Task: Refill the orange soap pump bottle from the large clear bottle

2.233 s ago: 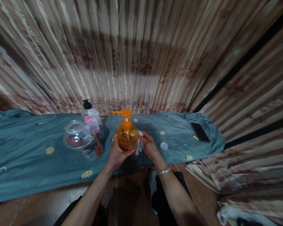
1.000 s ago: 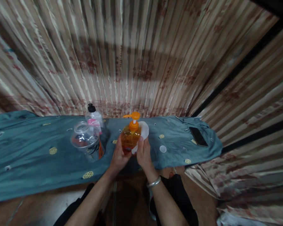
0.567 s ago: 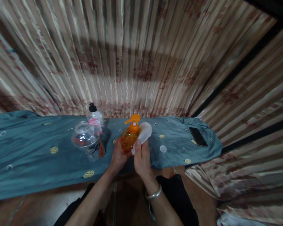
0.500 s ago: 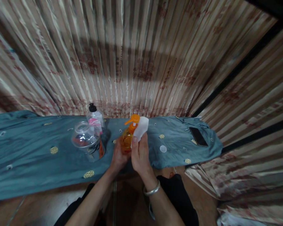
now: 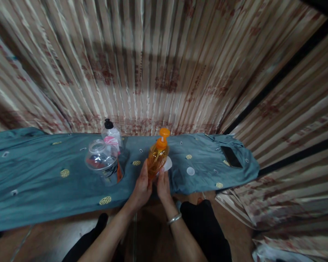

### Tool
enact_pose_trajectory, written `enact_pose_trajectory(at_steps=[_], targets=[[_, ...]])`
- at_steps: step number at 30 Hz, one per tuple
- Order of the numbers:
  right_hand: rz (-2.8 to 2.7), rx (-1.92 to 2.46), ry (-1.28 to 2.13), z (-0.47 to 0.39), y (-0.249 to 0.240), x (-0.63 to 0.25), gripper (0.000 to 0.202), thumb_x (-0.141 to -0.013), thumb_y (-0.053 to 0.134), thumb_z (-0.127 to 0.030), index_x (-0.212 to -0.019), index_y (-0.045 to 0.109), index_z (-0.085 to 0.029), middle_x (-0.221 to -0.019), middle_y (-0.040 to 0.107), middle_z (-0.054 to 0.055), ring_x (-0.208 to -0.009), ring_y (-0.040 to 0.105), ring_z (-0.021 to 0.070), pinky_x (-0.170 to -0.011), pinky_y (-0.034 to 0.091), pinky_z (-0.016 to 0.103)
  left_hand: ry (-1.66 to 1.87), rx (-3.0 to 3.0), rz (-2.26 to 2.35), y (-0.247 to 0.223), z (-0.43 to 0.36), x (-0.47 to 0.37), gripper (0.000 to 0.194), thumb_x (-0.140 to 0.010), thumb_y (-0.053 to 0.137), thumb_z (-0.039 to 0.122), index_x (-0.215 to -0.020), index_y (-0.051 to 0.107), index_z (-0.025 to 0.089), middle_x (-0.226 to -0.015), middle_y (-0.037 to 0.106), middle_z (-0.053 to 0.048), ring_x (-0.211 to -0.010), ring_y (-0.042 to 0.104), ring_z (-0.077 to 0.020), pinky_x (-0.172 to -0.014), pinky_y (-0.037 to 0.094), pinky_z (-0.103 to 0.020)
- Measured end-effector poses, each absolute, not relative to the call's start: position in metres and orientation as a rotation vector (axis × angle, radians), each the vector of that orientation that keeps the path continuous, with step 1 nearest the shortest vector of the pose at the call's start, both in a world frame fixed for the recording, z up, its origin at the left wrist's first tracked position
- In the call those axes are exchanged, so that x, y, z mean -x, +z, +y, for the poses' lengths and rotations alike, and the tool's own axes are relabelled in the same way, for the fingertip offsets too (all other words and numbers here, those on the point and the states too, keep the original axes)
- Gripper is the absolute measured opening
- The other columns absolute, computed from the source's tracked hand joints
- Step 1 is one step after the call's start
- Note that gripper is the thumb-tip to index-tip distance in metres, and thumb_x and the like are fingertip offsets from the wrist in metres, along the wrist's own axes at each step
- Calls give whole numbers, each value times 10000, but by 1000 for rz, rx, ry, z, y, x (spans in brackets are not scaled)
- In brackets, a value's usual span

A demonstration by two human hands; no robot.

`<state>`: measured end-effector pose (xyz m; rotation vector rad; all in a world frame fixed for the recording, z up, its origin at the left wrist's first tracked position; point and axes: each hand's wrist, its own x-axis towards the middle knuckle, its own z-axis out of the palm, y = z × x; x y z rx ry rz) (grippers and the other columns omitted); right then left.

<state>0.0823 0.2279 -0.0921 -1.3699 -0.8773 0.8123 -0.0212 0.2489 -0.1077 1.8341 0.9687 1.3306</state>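
An amber see-through pump bottle [image 5: 157,158] with an orange pump head leans slightly to the right over the cloth-covered table. My left hand [image 5: 143,185] is closed around its lower left side. Against the bottle's lower right side, my right hand [image 5: 163,182] pinches a white tissue [image 5: 167,164], part of which is hidden behind the bottle and fingers. Left of the hands stands a clear plastic cup with a domed lid [image 5: 105,165]. Just behind the cup is a clear bottle with a black cap and pink label [image 5: 112,138].
The narrow table wears a teal cloth [image 5: 43,182] with yellow pineapple prints. A black phone [image 5: 231,157] lies near its right end, and a small pale round disc [image 5: 190,171] lies nearer the hands. A pleated curtain [image 5: 164,72] hangs close behind.
The pump bottle has turned so its spout no longer points left, and it tilts right. My right hand has moved the tissue lower, from beside the pump to the bottle's lower right side.
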Motion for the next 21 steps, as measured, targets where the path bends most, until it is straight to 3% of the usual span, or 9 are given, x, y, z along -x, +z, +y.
enact_pose_trajectory(at_steps=[5, 8, 11, 15, 18, 21], targets=[[-978, 1367, 638, 212, -46, -78, 714, -951, 429, -680, -1421, 508, -149, -1464, 556, 193, -1418, 476, 303, -1220, 312, 501, 1323, -1825, 903, -102, 243, 20, 623, -954, 557, 361, -1530, 346, 251, -1574, 435, -157, -1446, 430, -350, -1180, 328, -665], [-1146, 1297, 525, 220, -11, -81, 698, -875, 627, -613, -1388, 522, -151, -1389, 609, 184, -1319, 564, 308, -1155, 410, 487, 1324, -1798, 903, -100, 239, 19, 625, -955, 539, 294, -1539, 323, 239, -1552, 460, -161, -1438, 448, -316, -1202, 332, -608], [-1145, 1343, 440, 236, 9, -89, 750, -754, 772, -564, -1318, 556, -118, -1254, 676, 183, -1240, 614, 333, -1091, 473, 491, 1325, -1749, 920, -101, 239, 19, 586, -941, 579, 327, -1491, 403, 229, -1506, 500, -155, -1408, 475, -320, -1175, 365, -613], [-1078, 1438, 418, 248, 10, -97, 705, -713, 803, -473, -1275, 578, -111, -1145, 731, 158, -1047, 711, 312, -934, 570, 438, 1306, -1661, 948, -101, 245, 18, 568, -915, 627, 427, -1426, 482, 228, -1465, 532, -139, -1323, 538, -339, -1076, 457, -635], [-1055, 1447, 461, 247, 1, -101, 633, -717, 804, -442, -1245, 610, -151, -1091, 763, 113, -977, 738, 279, -852, 599, 381, 1274, -1600, 975, -97, 250, 17, 612, -931, 598, 375, -1493, 392, 245, -1527, 479, -158, -1364, 518, -327, -1093, 465, -598], [-1077, 1394, 522, 241, -18, -106, 506, -749, 789, -443, -1170, 665, -190, -1102, 773, 90, -1030, 735, 269, -902, 591, 375, 1236, -1572, 975, -91, 252, 13, 651, -938, 554, 321, -1540, 308, 290, -1639, 357, -139, -1474, 412, -297, -1123, 468, -519]])
